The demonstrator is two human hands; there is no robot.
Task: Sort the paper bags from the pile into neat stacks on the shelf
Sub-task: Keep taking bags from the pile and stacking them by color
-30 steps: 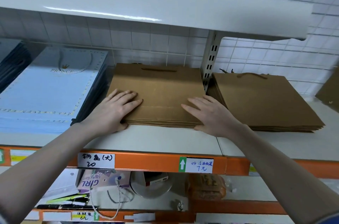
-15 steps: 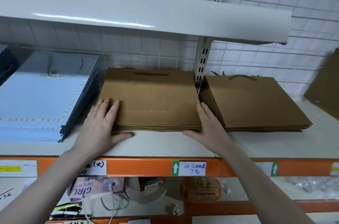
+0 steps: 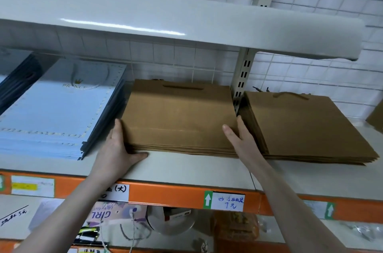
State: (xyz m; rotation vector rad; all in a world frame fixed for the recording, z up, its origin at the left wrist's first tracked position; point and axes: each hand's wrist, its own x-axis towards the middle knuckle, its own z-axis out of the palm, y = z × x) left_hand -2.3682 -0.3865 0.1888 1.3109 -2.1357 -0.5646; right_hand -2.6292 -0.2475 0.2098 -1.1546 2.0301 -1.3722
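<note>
where blue bags crowd: brown stack

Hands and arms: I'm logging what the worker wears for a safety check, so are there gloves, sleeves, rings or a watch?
None show. The left hand and right hand are bare, without gloves or visible rings. Both forearms are uncovered down to the frame's bottom edge, with no sleeve, watch or bracelet in view.

"GIRL" on purple item below, "PRINCE" on blue bag, "大" on shelf label
</note>
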